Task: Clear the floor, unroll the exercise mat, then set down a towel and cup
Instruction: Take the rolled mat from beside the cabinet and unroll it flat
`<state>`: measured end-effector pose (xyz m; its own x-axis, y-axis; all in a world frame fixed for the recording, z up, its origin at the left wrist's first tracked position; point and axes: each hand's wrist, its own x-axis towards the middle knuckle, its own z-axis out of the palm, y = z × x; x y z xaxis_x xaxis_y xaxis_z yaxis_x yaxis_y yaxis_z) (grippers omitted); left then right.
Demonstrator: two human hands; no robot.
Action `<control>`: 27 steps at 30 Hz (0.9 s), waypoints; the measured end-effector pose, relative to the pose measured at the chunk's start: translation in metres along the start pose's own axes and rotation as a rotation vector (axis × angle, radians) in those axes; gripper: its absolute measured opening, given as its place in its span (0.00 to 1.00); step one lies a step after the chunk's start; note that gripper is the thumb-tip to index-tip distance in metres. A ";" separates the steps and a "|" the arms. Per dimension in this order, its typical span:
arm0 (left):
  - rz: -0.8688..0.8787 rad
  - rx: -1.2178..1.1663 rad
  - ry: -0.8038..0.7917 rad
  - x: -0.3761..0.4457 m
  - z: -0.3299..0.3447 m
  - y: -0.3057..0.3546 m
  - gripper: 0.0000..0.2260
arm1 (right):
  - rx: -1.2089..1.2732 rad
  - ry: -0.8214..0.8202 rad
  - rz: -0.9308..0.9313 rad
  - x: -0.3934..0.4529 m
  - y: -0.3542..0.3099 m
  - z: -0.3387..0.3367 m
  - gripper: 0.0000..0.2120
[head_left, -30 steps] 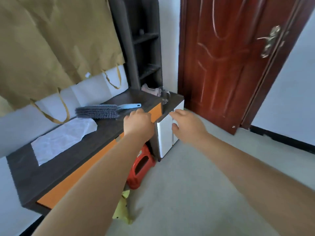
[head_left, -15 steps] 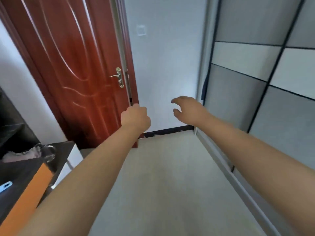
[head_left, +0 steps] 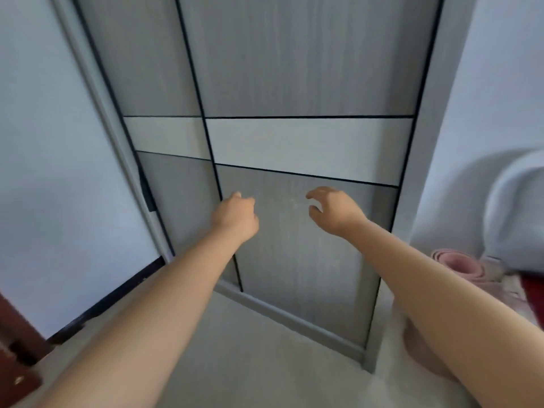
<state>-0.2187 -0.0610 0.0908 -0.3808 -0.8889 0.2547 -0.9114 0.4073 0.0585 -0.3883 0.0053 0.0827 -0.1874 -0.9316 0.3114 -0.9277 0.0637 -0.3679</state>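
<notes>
Fingers of the left hand (head_left: pixel 235 217) are curled in toward the palm and hold nothing; fingers of the right hand (head_left: pixel 334 210) are loosely bent and spread apart, also holding nothing. Both arms reach forward in front of a grey sliding wardrobe door (head_left: pixel 306 136) with black dividing lines. Rolled pink exercise mat (head_left: pixel 459 265) lies at the right edge, near the wardrobe's corner and well apart from both hands, beside a blurred pale bundle (head_left: pixel 518 207). Light floor (head_left: pixel 265 363) fills the foreground.
</notes>
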 end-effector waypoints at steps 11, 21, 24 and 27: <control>0.430 -0.058 0.071 0.053 0.012 0.316 0.14 | -0.129 0.081 0.317 -0.075 0.258 -0.144 0.18; 0.551 -0.038 -0.021 0.101 0.054 0.499 0.12 | -0.166 0.072 0.463 -0.074 0.430 -0.204 0.19; 0.596 -0.009 -0.023 0.139 0.074 0.542 0.11 | -0.160 0.051 0.509 -0.048 0.484 -0.205 0.19; 0.639 0.020 -0.007 0.185 0.094 0.573 0.11 | -0.168 0.011 0.535 -0.015 0.530 -0.202 0.20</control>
<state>-0.8261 -0.0119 0.0803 -0.8513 -0.4731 0.2270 -0.5067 0.8536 -0.1209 -0.9421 0.1250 0.0603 -0.6485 -0.7502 0.1293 -0.7411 0.5833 -0.3324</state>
